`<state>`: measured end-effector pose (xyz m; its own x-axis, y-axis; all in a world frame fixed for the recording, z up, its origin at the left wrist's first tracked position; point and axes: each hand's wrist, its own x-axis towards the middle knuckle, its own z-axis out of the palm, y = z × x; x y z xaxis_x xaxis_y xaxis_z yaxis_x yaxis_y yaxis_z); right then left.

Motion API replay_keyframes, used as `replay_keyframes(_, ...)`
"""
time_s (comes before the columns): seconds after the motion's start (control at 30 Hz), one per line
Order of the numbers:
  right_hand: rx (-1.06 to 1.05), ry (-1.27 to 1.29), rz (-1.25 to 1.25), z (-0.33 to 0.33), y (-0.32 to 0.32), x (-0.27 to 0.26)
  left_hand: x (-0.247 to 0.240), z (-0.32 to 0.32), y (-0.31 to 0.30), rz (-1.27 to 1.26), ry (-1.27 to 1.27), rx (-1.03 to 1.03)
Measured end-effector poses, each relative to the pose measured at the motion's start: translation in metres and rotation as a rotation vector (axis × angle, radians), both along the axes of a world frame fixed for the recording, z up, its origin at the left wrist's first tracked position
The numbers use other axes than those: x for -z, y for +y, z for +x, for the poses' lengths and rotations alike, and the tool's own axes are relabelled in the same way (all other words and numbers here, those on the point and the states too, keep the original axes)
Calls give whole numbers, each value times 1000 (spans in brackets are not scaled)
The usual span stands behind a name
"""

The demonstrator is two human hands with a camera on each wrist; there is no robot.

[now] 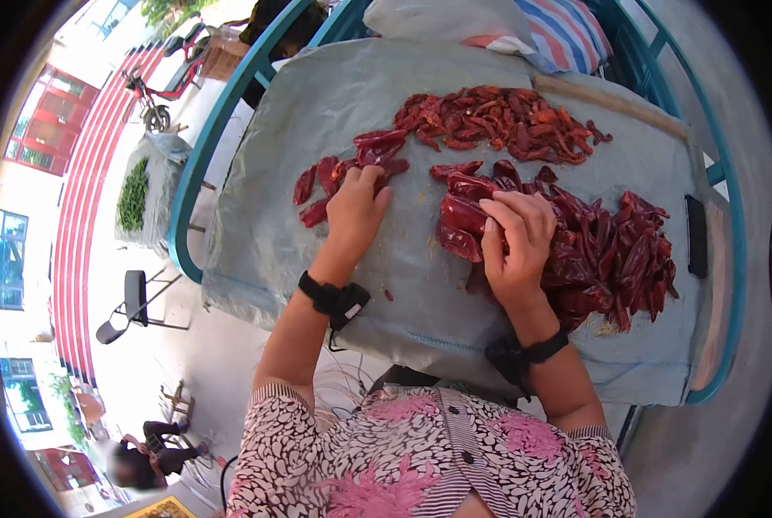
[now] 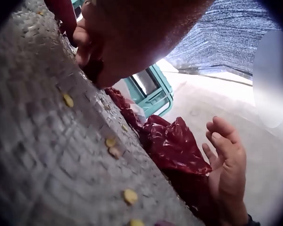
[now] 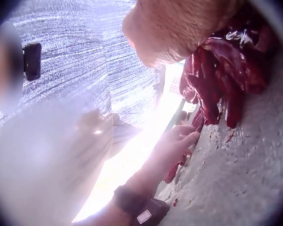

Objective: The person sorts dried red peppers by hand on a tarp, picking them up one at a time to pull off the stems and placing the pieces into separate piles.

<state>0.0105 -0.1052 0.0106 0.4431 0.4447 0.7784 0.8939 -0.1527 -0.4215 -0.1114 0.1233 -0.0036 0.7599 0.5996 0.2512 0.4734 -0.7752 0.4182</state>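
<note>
Railing of teal-painted metal tube (image 1: 180,220) curves along the left and right sides of a spread sheet of grey-green woven plastic (image 1: 274,177). At the far right, a sack of red, white and blue striped fabric (image 1: 567,36) slumps beside a plain whitish sack (image 1: 446,19). On the sheet's right half lies a large heap of glossy, dark red dried peppers (image 1: 615,250); farther off, near the centre, is a lower heap of smaller, brighter red shrivelled peppers (image 1: 498,125).

The right hand (image 1: 520,246) is over the large heap's left part, its fingers loosely bent and nothing visible in its grasp; I cannot tell whether the fingertips touch the peppers. Left of centre, the left hand (image 1: 356,211) reaches down onto a small loose group of dark red peppers (image 1: 327,175), fingers against them; whether it pinches one cannot be told. A black, flat rectangular phone (image 1: 695,236) lies at the right edge. Flat, pale yellow seeds (image 2: 130,196) dot the sheet near the left hand.
</note>
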Motion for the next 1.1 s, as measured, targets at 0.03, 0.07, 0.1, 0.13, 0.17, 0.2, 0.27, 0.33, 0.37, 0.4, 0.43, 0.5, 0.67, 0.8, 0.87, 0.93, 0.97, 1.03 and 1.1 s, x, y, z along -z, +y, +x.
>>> replay_keyframes(0.03,-1,2,-4,0,0,0,-5,-1,-2,-24,-28,6)
replay_keyframes(0.07,-14,13,6,1,0,0,-13,-5,-6,-48,-54,14)
replay_keyframes(0.1,-25,25,16,1,0,0,-23,-7,-11,-73,-78,23)
replay_keyframes(0.13,-38,38,26,2,0,1,-31,-8,-19,-132,-130,86)
replay_keyframes(0.17,-75,62,20,2,1,2,-39,-10,-29,-194,-180,146)
replay_keyframes(0.2,-68,92,-7,-1,1,-2,-47,-10,-40,-257,-228,206)
replay_keyframes(0.27,-68,141,-67,-6,2,-15,-69,-7,-63,-376,-206,255)
replay_keyframes(0.33,-112,121,-96,-3,2,-9,-77,-5,-72,-392,-195,304)
replay_keyframes(0.37,-137,108,-109,-1,2,2,-81,-6,-73,-396,-176,332)
replay_keyframes(0.4,-162,97,-122,1,2,6,-84,-7,-74,-399,-157,361)
replay_keyframes(0.43,-153,91,-86,0,2,7,-85,-8,-72,-405,-125,337)
replay_keyframes(0.5,-134,115,-49,1,1,6,-87,-15,-66,-414,-61,285)
replay_keyframes(0.67,13,89,-16,-1,-1,-8,-66,-20,-15,-69,23,131)
replay_keyframes(0.8,4,40,-61,-1,2,-2,-34,3,8,137,68,67)
replay_keyframes(0.87,-1,22,-77,2,5,3,-22,11,16,180,139,61)
replay_keyframes(0.93,17,10,-74,3,7,4,-13,14,29,228,231,97)
replay_keyframes(0.97,25,6,-79,2,7,3,-8,13,36,248,200,107)
replay_keyframes(1.03,5,-21,-91,0,6,1,-6,9,42,282,141,138)
replay_keyframes(1.1,-13,-57,-114,-2,3,1,-8,2,42,231,22,154)
